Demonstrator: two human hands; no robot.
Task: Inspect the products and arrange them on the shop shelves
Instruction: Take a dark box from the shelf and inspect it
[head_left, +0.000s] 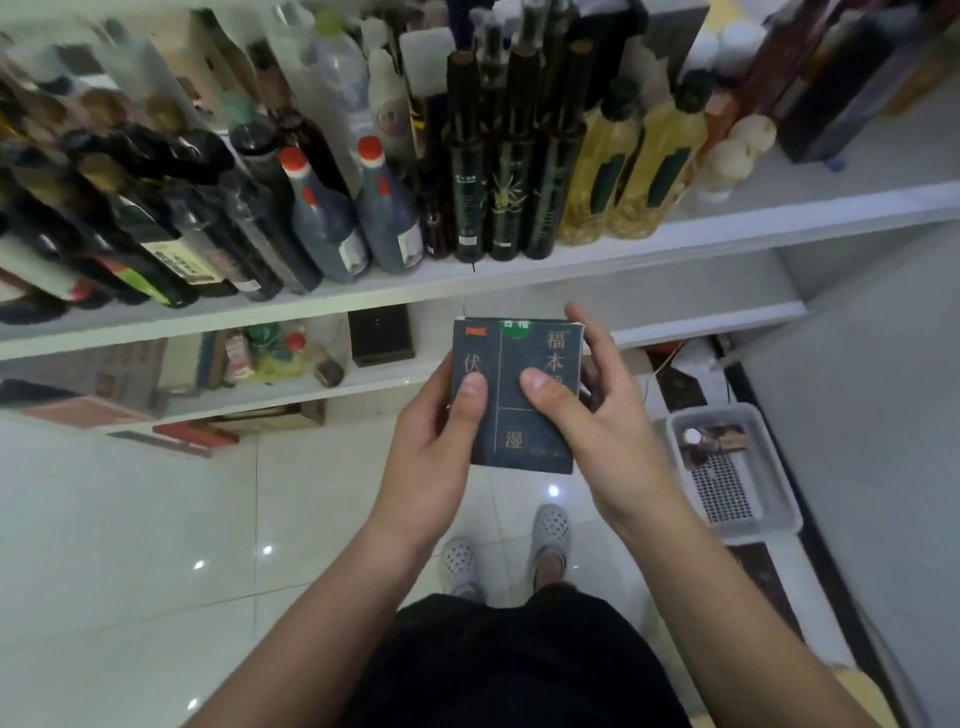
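I hold a dark blue box with pale printed characters upright in front of me, below the white shelf. My left hand grips its left side, thumb pressed on the front face. My right hand grips the right side, thumb on the front and fingers behind the box. The box hangs in the air over the tiled floor, apart from the shelf edge.
The upper shelf carries dark sauce bottles, tall dark green bottles and yellow oil bottles. A lower shelf holds a black box and small items. A white basket sits on the floor at right.
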